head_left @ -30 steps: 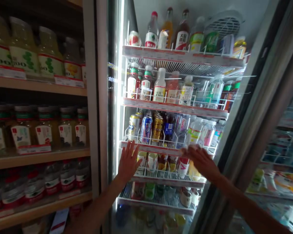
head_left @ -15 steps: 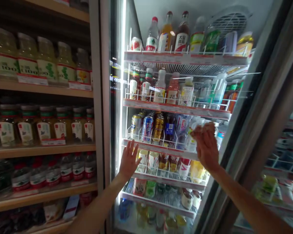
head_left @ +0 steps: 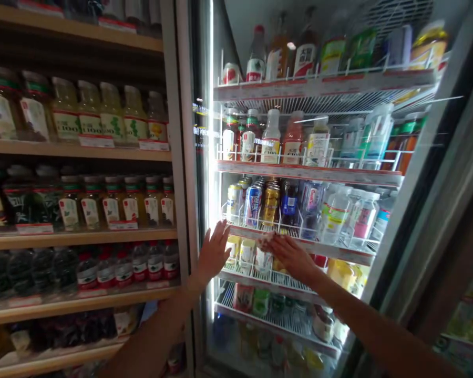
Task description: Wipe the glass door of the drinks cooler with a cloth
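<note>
Inside the lit drinks cooler (head_left: 408,173), both hands work at the fourth wire shelf down. The left hand (head_left: 215,252) is spread flat, fingers splayed and gripping nothing, pressed against the shelf's left end just beside the door frame (head_left: 181,157) — seemingly a brace while the other hand reaches in. The right hand (head_left: 289,254) stretches leftward across the shelf front, its fingers closing loosely around a small pale cup-shaped drink (head_left: 263,257); how firm the grasp is cannot be told. That cup stands upright in the front row behind the wire rail, between similar cups (head_left: 246,252) on its left and a red-labelled one (head_left: 319,260) on its right. It looks white with a faint printed label, blurred by glare. Just above, cans (head_left: 254,202) and clear bottles (head_left: 335,212) line the third shelf — fronts facing out.
</note>
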`<state>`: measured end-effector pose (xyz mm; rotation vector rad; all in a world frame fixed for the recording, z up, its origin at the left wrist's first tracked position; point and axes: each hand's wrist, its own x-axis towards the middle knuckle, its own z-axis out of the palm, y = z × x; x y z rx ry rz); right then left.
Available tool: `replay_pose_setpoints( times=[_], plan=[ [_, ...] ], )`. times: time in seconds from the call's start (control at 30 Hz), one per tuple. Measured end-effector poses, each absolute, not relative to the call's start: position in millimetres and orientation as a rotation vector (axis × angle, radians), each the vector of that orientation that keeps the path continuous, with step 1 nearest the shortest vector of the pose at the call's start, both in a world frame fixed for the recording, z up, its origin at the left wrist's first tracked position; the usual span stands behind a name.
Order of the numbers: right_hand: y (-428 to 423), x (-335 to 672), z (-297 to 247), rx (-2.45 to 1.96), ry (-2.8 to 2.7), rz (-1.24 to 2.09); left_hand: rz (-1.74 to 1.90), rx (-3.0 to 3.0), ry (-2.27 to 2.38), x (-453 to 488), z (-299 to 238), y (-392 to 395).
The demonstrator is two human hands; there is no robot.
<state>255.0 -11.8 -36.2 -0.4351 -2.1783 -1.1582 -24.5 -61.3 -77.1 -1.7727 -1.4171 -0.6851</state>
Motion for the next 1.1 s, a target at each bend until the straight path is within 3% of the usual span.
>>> replay_pose_setpoints(
  times=[0.13, 0.33, 0.5, 0.63, 0.83, 1.0, 1.1],
  plan=[
    [-7.5, 223.2, -23.9, -0.704, -1.888, -1.099, -0.630, -1.785, -1.451, -44.3, -71.9, -60.5],
    [-8.0, 173.2, -33.3, -0.414, -2.210, -1.135, -0.558, -1.887, -1.352, -71.2, -72.3, -57.5],
    [0.3, 134.5, -16.9, -0.688, -1.991, -1.004, -0.565, -1.939, -1.288, -91.7, -69.6, -52.4],
    [-2.5, 115.1, -34.8, -0.387, -2.271, -1.055, -0.584, -1.939, -1.316, -111.6, -67.0, -48.9],
    [-3.3, 110.9, -34.1, -0.642, -2.096, -0.963, -0.555, -2.034, -1.242, -127.8, -68.2, -43.6],
    [-13.4, 133.1, -43.9, -0.401, -2.274, -1.154, -0.595, -2.045, -1.224, -126.7, -70.8, -41.6],
    [-15.2, 168.7, -35.1, -0.671, -1.950, -1.174, -0.614, -2.047, -1.231, -124.3, -73.7, -42.0]
  ],
)
